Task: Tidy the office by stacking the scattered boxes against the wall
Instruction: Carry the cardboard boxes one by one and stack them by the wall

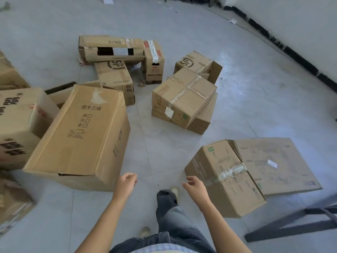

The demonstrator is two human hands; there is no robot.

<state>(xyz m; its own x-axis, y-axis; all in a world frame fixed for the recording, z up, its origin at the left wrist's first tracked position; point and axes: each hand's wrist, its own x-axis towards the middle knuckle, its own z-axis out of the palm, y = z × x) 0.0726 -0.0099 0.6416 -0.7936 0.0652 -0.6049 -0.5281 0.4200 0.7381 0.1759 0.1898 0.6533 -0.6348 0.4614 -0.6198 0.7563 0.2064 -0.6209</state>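
Several brown cardboard boxes lie scattered on the grey tiled floor. A large tilted box (82, 136) leans at the left, and a taped box (224, 178) sits at the right beside a flat cardboard sheet (273, 161). Farther off, a taped square box (184, 97) rests on a flatter one. My left hand (125, 183) hangs just right of the large box's near corner, fingers loosely curled, holding nothing. My right hand (194, 187) hovers just left of the taped box, fingers relaxed and empty. The white wall (300, 21) with a dark baseboard runs along the upper right.
More boxes crowd the left edge (20, 121) and the back, among them a long torn box (109, 49) and an SF-marked box (195, 63). A dark metal frame (291, 225) stands at the lower right. My legs and shoes (175, 190) are between the two nearest boxes.
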